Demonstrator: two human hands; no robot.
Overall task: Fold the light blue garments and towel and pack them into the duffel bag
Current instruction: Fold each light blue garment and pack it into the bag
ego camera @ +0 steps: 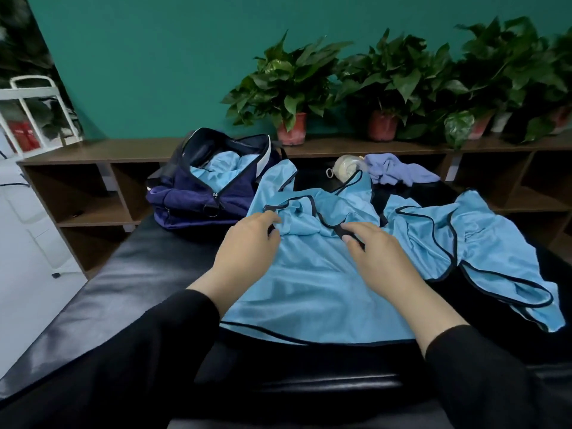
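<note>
Light blue garment [312, 274] lies mid-frame, long axis toward upper frame; left hand [247, 246] and right hand [376, 258] each pinch its black-trimmed shoulders, equally near.

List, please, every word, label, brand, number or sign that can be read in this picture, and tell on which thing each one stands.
None can be read.
The duffel bag: no visible logo or label.
The light blue garments on the black bench: plain cloth with dark trim, no print.
The red object far left: too blurred to tell if it carries text.
</note>
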